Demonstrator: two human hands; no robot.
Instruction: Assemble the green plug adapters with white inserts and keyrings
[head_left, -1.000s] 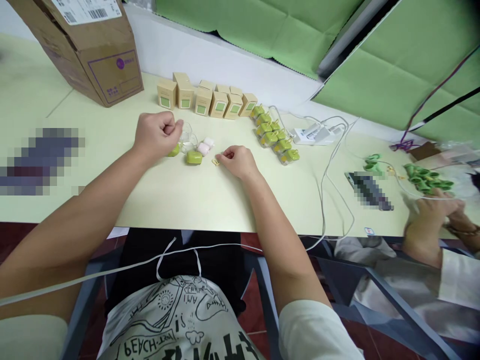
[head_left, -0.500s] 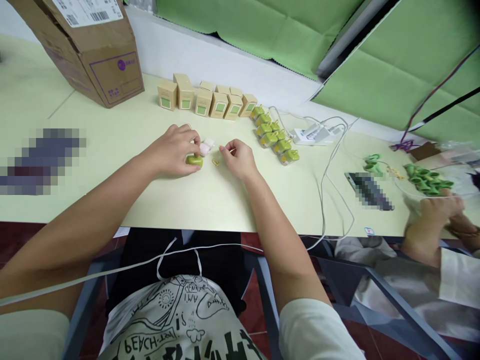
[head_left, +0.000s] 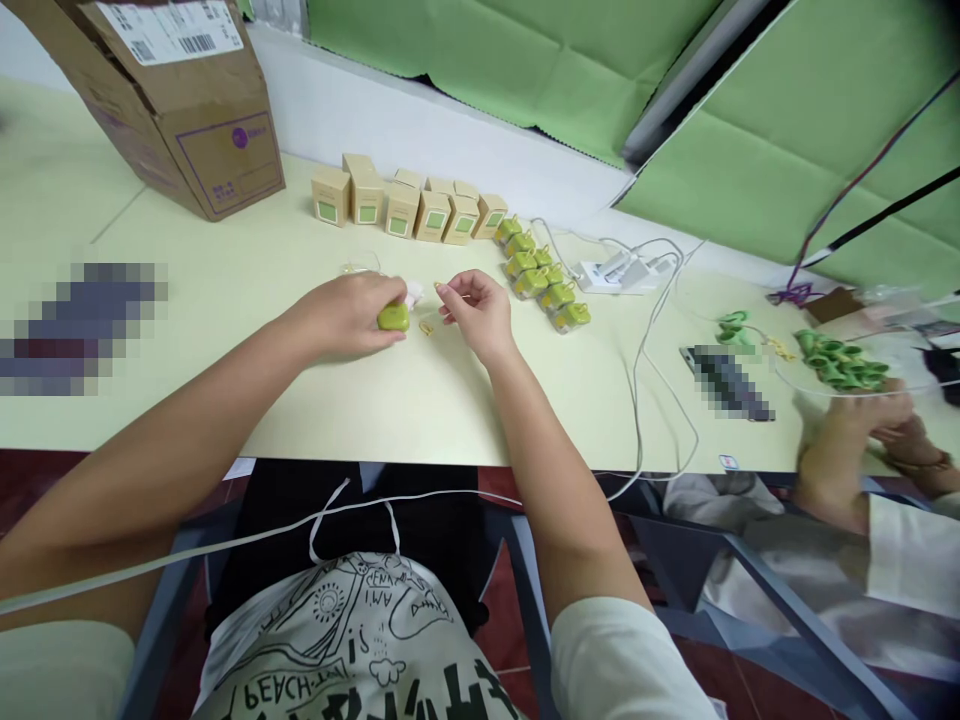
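My left hand (head_left: 352,313) is closed round a small green case (head_left: 394,317) just above the pale table (head_left: 225,290). My right hand (head_left: 474,308) is beside it to the right, its thumb and finger pinched on a tiny gold clasp (head_left: 439,288). A second gold clasp (head_left: 427,327) lies on the table between the hands. A pink-white piece (head_left: 413,292) sits just behind the case, and a clear plastic piece (head_left: 357,267) lies behind my left hand.
A row of small tan boxes (head_left: 405,208) stands at the back, with a line of green cases (head_left: 544,283) to their right. A cardboard carton (head_left: 180,100) is back left. White cables (head_left: 652,300) and a charger (head_left: 611,270) lie right. Another person's hands (head_left: 862,430) hold a clear tray of green parts (head_left: 836,360).
My left hand came down from a raised fist onto the green case and closed on it. My right hand lifted a gold clasp off the table, leaving the other one lying.
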